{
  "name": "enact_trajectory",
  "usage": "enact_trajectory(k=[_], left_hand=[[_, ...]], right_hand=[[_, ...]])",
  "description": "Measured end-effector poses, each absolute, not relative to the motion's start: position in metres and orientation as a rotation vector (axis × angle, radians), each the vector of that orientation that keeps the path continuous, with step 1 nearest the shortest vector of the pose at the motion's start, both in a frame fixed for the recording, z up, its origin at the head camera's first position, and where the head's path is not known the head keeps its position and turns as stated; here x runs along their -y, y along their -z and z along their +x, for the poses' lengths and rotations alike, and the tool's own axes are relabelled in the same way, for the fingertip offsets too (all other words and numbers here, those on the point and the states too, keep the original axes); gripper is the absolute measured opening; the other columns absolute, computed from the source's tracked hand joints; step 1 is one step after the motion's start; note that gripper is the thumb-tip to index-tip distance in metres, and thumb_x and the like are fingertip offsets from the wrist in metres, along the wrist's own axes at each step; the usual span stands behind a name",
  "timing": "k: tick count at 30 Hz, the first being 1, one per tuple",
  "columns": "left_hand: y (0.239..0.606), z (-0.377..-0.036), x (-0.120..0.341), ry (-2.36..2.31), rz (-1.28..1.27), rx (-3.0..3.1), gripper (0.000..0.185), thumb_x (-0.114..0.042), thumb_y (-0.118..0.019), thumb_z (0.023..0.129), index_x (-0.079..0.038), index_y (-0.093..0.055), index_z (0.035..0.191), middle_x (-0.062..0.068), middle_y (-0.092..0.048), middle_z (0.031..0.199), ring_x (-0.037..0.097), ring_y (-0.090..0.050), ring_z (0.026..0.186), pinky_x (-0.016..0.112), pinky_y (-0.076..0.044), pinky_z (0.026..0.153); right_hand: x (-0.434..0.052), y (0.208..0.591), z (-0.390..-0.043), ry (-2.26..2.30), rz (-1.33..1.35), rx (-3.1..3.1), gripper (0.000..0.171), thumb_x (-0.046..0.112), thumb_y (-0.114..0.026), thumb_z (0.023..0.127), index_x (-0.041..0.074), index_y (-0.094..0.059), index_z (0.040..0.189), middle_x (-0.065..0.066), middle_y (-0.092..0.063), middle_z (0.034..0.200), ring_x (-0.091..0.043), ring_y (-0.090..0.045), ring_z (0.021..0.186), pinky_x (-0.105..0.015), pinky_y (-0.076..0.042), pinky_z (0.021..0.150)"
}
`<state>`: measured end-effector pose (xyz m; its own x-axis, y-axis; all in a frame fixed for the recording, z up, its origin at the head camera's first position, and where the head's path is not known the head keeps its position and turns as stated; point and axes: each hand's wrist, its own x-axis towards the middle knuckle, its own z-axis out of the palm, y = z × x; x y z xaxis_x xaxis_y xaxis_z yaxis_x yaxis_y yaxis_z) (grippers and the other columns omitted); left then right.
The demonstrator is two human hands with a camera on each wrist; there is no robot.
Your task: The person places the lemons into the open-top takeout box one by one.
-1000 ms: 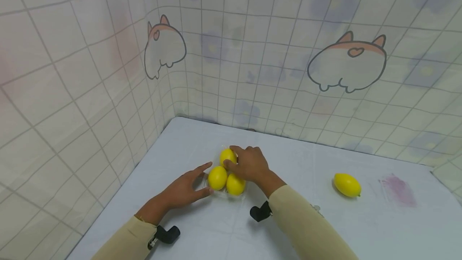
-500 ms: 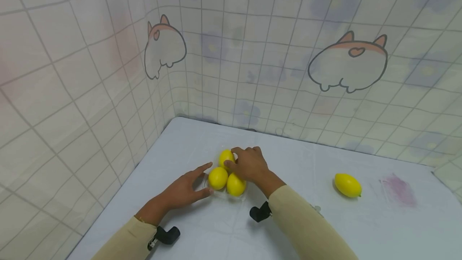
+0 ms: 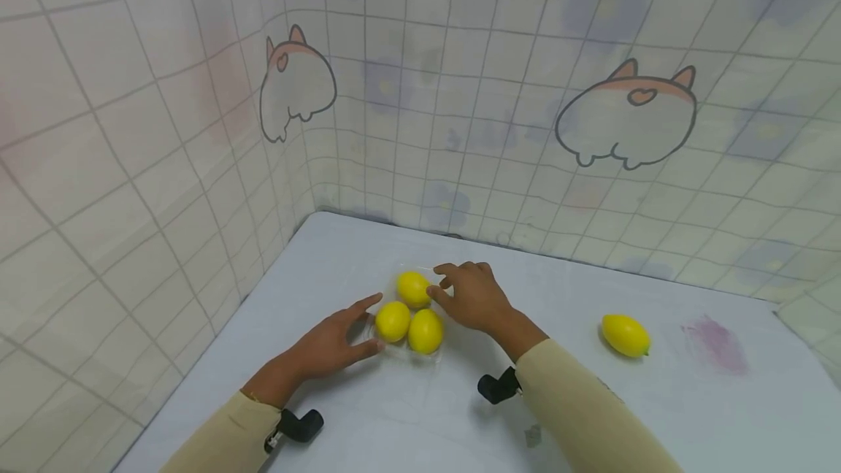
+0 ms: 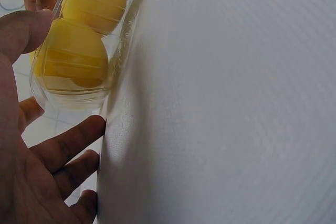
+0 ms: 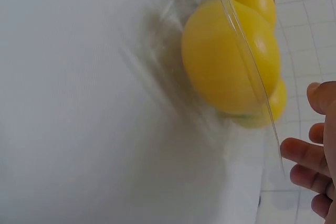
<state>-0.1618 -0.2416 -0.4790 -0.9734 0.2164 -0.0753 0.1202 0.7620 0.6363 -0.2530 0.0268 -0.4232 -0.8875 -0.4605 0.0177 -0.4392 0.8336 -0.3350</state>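
Three yellow lemons (image 3: 425,331) lie in a clear plastic container (image 4: 79,98) on the table. My left hand (image 3: 331,341) is at the container's left side, its thumb and index finger spread around that end. In the left wrist view the thumb tip overlaps the rim; whether it touches cannot be told. My right hand (image 3: 476,296) hovers at the container's right side, beside the back lemon (image 3: 413,289). Its fingers (image 5: 304,153) are loosely bent and hold nothing. The right wrist view has the lemons behind the clear wall, apart from the fingers.
A fourth lemon (image 3: 626,335) lies loose on the white table (image 3: 368,414), to the right of the right hand. Beyond it is a pink stain (image 3: 716,344). Grid-patterned curtain walls (image 3: 453,130) stand behind and to the left.
My right hand has let go of the back lemon and drawn off slightly to the right. That lemon now rests in the container. The left hand has stayed nearly still.
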Motion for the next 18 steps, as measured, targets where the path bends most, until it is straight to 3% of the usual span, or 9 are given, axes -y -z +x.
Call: enact_trajectory(k=[8, 18], left_hand=[[0.480, -0.162, 0.241, -0.980, 0.251, -2.817, 0.086, -0.066, -0.068, 0.089, -0.040, -0.029, 0.161, 0.007, -0.050, 0.153, 0.035, -0.039, 0.145, 0.064, -0.029, 0.116], [0.481, -0.163, 0.241, -0.996, 0.251, -2.814, 0.086, -0.067, -0.068, 0.088, -0.042, -0.030, 0.161, 0.006, -0.049, 0.154, 0.033, -0.039, 0.145, 0.063, -0.029, 0.116]], right_hand=[[-0.060, 0.419, -0.250, 0.601, -0.705, -2.937, 0.053, 0.043, -0.066, 0.100, 0.017, -0.058, 0.145, -0.001, -0.068, 0.123, -0.025, -0.057, 0.119, -0.047, -0.052, 0.098], [-0.108, 0.417, -0.243, 0.585, -0.769, -2.988, 0.052, 0.036, -0.069, 0.098, 0.012, -0.060, 0.143, -0.008, -0.067, 0.127, -0.029, -0.058, 0.121, -0.048, -0.052, 0.097]])
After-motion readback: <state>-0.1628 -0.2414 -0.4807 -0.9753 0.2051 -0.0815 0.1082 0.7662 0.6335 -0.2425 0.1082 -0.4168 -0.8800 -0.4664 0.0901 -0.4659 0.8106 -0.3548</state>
